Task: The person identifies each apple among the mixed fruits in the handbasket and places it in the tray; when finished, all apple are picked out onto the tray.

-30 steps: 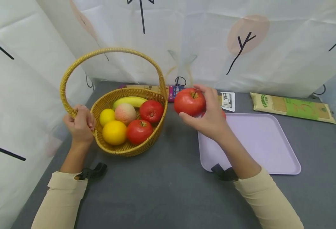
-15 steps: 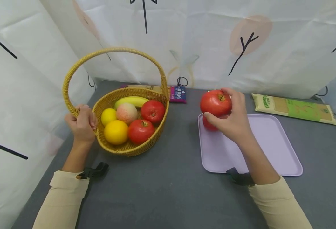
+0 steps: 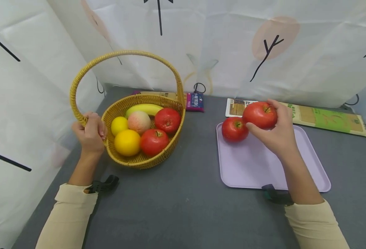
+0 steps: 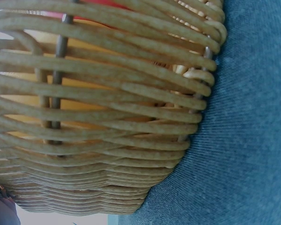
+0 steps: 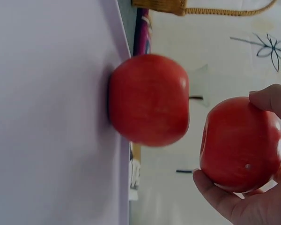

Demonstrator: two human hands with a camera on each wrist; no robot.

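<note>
My left hand grips the base of the handle of a yellow wicker basket at its left side. Inside the basket lie a banana, a peach, a lemon, an orange and two red apples. Held by my right hand is another red apple, raised above the lilac tray. One more red apple sits on the tray near its back left corner. In the right wrist view the two apples are apart. The left wrist view shows only the basket's woven wall closely.
Behind the tray lie a green and tan pasta packet and a small brown and white packet. A purple-ended packet lies partly behind the basket. A white printed curtain encloses the back of the grey table.
My right hand has carried the apple rightward from beside the basket to above the tray, uncovering the apple on the tray. My left hand stays on the basket handle.
</note>
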